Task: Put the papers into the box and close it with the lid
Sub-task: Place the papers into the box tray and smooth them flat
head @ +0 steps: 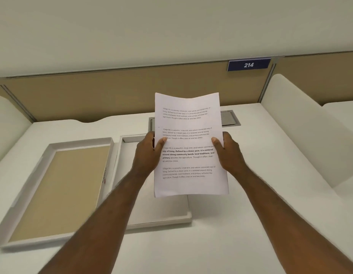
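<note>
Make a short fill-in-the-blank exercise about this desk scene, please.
1. The papers are held by ____ hands.
2. The blue sign shows the number ____.
3. The tray with the tan bottom lies to the ____ of the white tray.

Missing words: both; 214; left

Desk: a white desk (pixel 250 224) fills the bottom of the view. Its top is smooth and plain.
Back panel: a tan divider (pixel 112 91) stands along the far edge of the desk, with thin grey metal strips.
Sign: a small blue sign (pixel 248 65) on the divider reads 214 in white.
Side walls: white curved side panels (pixel 294 119) stand at the left and right of the desk.
Hatch: a grey hatch (pixel 230 118) sits flat in the desk near the divider.
Wall: a pale wall (pixel 171 26) rises above the divider.
Light: soft and even.
</note>
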